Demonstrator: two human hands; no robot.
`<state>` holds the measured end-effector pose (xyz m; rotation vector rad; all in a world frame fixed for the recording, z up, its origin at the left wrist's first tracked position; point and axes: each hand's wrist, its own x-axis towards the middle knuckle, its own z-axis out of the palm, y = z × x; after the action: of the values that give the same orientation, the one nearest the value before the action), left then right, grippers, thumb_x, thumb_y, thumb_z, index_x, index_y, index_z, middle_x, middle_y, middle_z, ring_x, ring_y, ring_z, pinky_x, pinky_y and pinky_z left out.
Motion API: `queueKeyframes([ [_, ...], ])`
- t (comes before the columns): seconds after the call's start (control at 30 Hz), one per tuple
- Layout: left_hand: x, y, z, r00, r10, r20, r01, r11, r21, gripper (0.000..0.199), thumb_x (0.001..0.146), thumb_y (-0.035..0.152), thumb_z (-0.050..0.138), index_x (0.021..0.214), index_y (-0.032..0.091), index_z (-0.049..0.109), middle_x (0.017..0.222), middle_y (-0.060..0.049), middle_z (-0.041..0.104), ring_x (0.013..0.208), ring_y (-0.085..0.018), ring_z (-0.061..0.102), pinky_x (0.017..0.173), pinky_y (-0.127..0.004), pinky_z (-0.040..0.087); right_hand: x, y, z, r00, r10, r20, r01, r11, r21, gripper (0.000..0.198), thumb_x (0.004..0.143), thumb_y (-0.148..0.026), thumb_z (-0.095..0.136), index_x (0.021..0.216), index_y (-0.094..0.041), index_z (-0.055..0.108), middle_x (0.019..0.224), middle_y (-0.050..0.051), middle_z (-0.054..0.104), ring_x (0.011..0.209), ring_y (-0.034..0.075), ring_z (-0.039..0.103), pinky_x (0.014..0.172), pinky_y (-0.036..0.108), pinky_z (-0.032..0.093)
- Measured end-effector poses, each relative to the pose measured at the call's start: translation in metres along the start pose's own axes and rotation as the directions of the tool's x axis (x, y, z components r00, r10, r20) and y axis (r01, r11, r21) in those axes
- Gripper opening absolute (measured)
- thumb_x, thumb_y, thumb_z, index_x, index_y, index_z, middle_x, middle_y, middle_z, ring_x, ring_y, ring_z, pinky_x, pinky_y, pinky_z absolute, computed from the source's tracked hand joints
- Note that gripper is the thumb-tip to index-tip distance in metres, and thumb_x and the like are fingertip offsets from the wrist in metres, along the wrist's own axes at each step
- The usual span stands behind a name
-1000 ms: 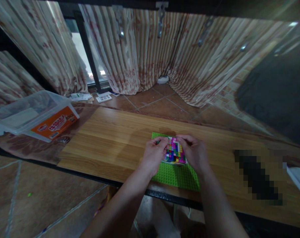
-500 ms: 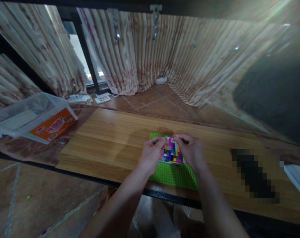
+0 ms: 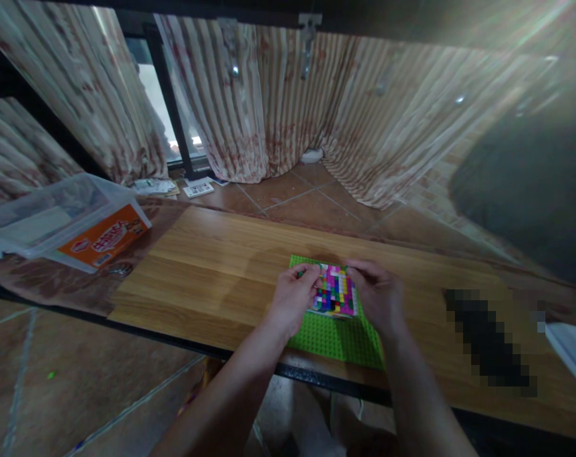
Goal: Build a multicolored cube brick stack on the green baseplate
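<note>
A green studded baseplate (image 3: pixel 335 339) lies on the wooden table top (image 3: pixel 212 273) near its front edge. On its far half sits a block of many small coloured bricks (image 3: pixel 335 292), pink, white, green, blue and black. My left hand (image 3: pixel 292 298) grips the block's left edge, thumb and fingers pinched at its upper left corner. On the block's right edge my right hand (image 3: pixel 378 295) holds on, fingers curled over the top right corner. Both forearms reach in from below.
A clear plastic box with an orange label (image 3: pixel 69 222) stands at the table's far left. A white object (image 3: pixel 571 349) lies at the right edge, beside a blurred dark patch (image 3: pixel 488 343). Striped curtains (image 3: pixel 288 101) hang behind, above a tiled floor with papers (image 3: pixel 197 187).
The view has shifted slightly. My right hand has slid a little to the right along the block's edge; both hands stay on the brick block.
</note>
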<state>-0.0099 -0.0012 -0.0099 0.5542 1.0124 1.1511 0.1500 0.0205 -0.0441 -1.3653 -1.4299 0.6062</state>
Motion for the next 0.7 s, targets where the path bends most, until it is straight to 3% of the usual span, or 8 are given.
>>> queueKeyframes([
  [0.2,0.0008,-0.0006,-0.0012,1.000,-0.017,-0.009,0.017,1.000,-0.015,0.023,0.075,0.033,0.067,0.065,0.015,0.055,0.058,0.004,0.052,0.043,-0.003,0.040,0.043,-0.016,0.026,0.0002,0.0053,0.0046,1.000,-0.019,-0.015,0.019,1.000,-0.022,0.017,0.075,-0.034,0.068,0.086,-0.023,0.076,0.091,0.005,0.075,0.086,0.022,0.068,0.084,0.042,0.053],
  [0.5,-0.0004,-0.0002,-0.0007,1.000,-0.007,0.001,0.007,1.000,0.004,0.022,0.078,0.030,0.063,0.065,0.015,0.054,0.057,0.004,0.050,0.042,-0.002,0.038,0.042,-0.016,0.023,0.0042,-0.0001,0.0041,0.999,0.028,0.041,-0.028,0.999,0.018,0.019,0.073,-0.033,0.070,0.086,-0.022,0.076,0.086,0.004,0.076,0.080,0.020,0.070,0.081,0.039,0.055],
  [0.7,-0.0016,0.0010,0.0011,1.000,-0.016,-0.017,0.016,1.000,0.000,0.021,0.074,0.032,0.068,0.067,0.015,0.057,0.057,0.005,0.050,0.042,-0.002,0.035,0.042,-0.016,0.022,0.0073,0.0029,0.0044,0.991,0.085,0.104,-0.093,0.993,0.068,0.030,0.070,-0.037,0.071,0.094,-0.019,0.074,0.085,0.005,0.075,0.077,0.020,0.069,0.079,0.039,0.055],
])
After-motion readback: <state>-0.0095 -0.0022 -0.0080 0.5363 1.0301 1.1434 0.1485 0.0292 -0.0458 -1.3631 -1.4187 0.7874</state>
